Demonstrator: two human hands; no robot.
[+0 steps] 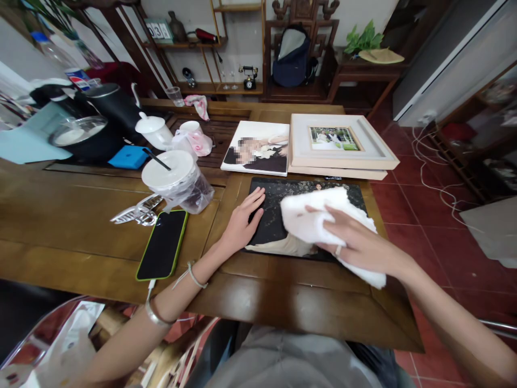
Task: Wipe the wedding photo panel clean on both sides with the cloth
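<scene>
A dark photo panel (274,202) with a pale dress along its lower part lies flat on the wooden table. My left hand (244,218) rests at its left edge, fingers stretched out, holding nothing. In my right hand (353,240) is a white cloth (311,215), bunched under the fingers and pressed on the panel's right half, with one end hanging toward the near edge. The cloth hides much of the panel's picture. Just behind the panel lie a white-edged photo print (258,148) and a pale framed photo (343,140) on top of another frame.
Left of the panel are a lidded drink cup (173,172) in a plastic bag, a phone (163,245) on a charging cable, and crumpled foil (141,210). Farther back stand a white teapot (153,132), a blue box (128,156) and a black pot (84,143).
</scene>
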